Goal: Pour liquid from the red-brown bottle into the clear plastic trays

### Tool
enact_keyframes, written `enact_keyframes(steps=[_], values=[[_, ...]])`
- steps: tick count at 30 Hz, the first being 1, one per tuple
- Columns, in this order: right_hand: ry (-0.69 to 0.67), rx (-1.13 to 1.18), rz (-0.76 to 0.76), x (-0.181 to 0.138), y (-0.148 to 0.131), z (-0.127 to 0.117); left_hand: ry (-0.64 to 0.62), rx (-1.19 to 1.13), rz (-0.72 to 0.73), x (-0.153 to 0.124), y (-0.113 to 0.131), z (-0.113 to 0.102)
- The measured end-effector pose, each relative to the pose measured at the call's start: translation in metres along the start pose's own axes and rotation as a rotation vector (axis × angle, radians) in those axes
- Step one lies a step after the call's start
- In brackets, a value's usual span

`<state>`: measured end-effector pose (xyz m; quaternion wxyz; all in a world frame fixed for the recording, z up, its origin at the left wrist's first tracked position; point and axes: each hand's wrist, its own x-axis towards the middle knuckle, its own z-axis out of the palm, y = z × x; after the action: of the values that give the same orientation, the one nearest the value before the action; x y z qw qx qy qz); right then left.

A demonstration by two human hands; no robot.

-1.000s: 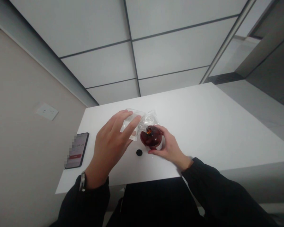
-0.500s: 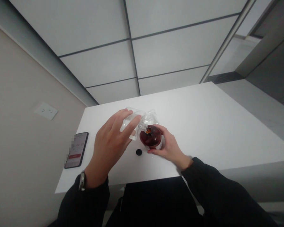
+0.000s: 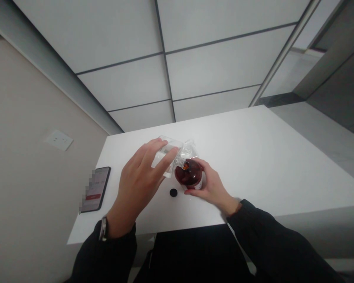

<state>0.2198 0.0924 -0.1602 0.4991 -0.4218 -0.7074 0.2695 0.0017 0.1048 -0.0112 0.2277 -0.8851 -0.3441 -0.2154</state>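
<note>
My left hand (image 3: pixel 140 179) grips a clear square bottle (image 3: pixel 167 154), tipped on its side so its neck meets the open mouth of a dark red bottle (image 3: pixel 189 175). That red bottle stands upright on the white table (image 3: pixel 253 157), and my right hand (image 3: pixel 212 184) is wrapped round its right side. A small black cap (image 3: pixel 173 192) lies on the table just in front of the two bottles. A crumpled clear wrapper (image 3: pixel 188 148) sits right behind them.
A phone (image 3: pixel 95 189) with a lit screen lies near the table's left edge. A beige wall with a white socket plate (image 3: pixel 59 140) runs along the left. The table's front edge is close to my body.
Both hands and the two bottles keep the same pose. Only the view has shifted slightly downward.
</note>
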Motion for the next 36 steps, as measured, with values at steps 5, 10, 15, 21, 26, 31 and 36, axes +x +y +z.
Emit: enact_keyframes(steps=[5, 10, 15, 21, 26, 31, 36], values=[[-0.006, -0.004, -0.011, 0.0, -0.001, -0.001, -0.008, -0.007, 0.009, -0.001, -0.001, 0.001], [-0.006, -0.002, -0.011, 0.001, -0.002, -0.001, -0.004, -0.023, 0.008, -0.001, 0.0, 0.002], [0.005, -0.012, -0.044, 0.0, -0.001, -0.001, 0.016, -0.01, 0.017, 0.0, 0.003, 0.002], [0.008, -0.008, -0.038, -0.001, -0.001, -0.001, -0.002, -0.001, 0.029, -0.001, 0.005, 0.002], [0.009, -0.001, -0.033, -0.003, 0.0, 0.0, 0.005, 0.001, 0.041, -0.001, 0.008, 0.001], [0.008, 0.008, -0.031, -0.003, 0.0, 0.0, 0.007, 0.007, 0.054, 0.0, 0.01, -0.001], [0.005, 0.027, -0.01, -0.002, 0.0, -0.001, 0.006, 0.012, 0.055, 0.0, 0.01, -0.001]])
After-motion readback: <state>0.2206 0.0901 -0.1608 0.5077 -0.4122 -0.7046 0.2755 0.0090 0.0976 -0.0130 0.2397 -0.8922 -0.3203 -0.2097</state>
